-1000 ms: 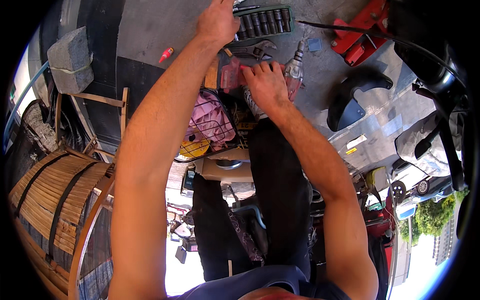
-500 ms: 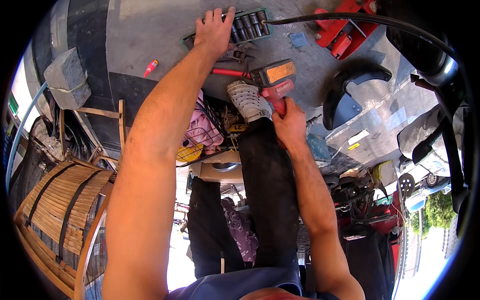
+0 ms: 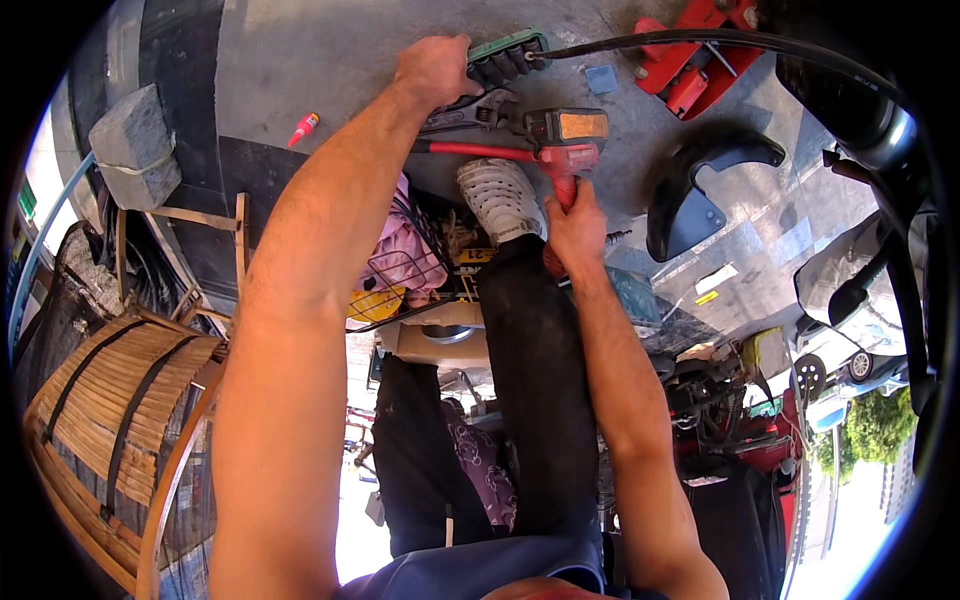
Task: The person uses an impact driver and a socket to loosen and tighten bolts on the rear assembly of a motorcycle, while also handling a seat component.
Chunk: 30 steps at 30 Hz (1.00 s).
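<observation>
My left hand (image 3: 435, 72) is closed round the left end of a green-edged tray of dark sockets (image 3: 505, 62). The tray is tipped up at an angle, and my fingers hide part of it. Just below lies an adjustable wrench (image 3: 487, 112) on the ground, with a red-handled tool (image 3: 480, 151) beside it. My right hand (image 3: 578, 232) grips a red cordless power tool (image 3: 568, 168) by its handle. Its black battery (image 3: 566, 127) points away from me, and its front end shows only partly under my hand. My white shoe (image 3: 498, 195) is just left of this tool.
A red toolbox (image 3: 690, 75) and a black curved cover (image 3: 690, 195) lie to the right. A black cable (image 3: 640, 40) crosses above them. On the left are a red-capped small bottle (image 3: 304, 128), a stone block (image 3: 137, 150) and a wooden chair (image 3: 115, 420). A wire basket (image 3: 400, 285) stands near my legs.
My left hand has gone from spread fingers over the socket tray to a grip on its end, and the tray has tilted. The power tool has shifted slightly right in my right hand.
</observation>
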Available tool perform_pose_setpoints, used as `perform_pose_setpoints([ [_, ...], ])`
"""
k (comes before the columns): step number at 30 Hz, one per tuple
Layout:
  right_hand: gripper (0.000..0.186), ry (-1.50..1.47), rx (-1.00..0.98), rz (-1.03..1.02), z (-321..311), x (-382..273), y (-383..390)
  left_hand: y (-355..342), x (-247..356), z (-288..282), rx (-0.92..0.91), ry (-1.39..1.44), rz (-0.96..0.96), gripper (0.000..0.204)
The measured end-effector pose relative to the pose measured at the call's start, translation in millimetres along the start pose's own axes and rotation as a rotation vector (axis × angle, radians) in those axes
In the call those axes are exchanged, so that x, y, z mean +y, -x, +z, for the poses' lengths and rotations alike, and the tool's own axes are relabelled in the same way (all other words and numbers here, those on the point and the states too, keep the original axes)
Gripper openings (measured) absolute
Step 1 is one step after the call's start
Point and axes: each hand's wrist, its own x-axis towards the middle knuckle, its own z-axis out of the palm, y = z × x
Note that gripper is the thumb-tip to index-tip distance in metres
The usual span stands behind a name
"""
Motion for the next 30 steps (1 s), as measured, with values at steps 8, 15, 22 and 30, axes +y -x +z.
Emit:
perform_pose_setpoints([
  [8,0.036,-0.101,-0.118,0.052,-70,-44,52,52,-33,-94,-0.049,0.611,-0.038,0.055],
  [15,0.028,-0.237,-0.183,0.087,-123,-72,133,184,-39,-144,-0.072,1.286,-0.061,0.051],
  [22,0.021,-0.532,-0.297,0.146,-158,-123,223,319,-22,-86,-0.055,1.682,-0.225,0.056],
  [30,0.043,-0.347,-0.337,-0.026,-103,-160,353,463,41,0,-0.164,1.816,-0.223,0.048],
])
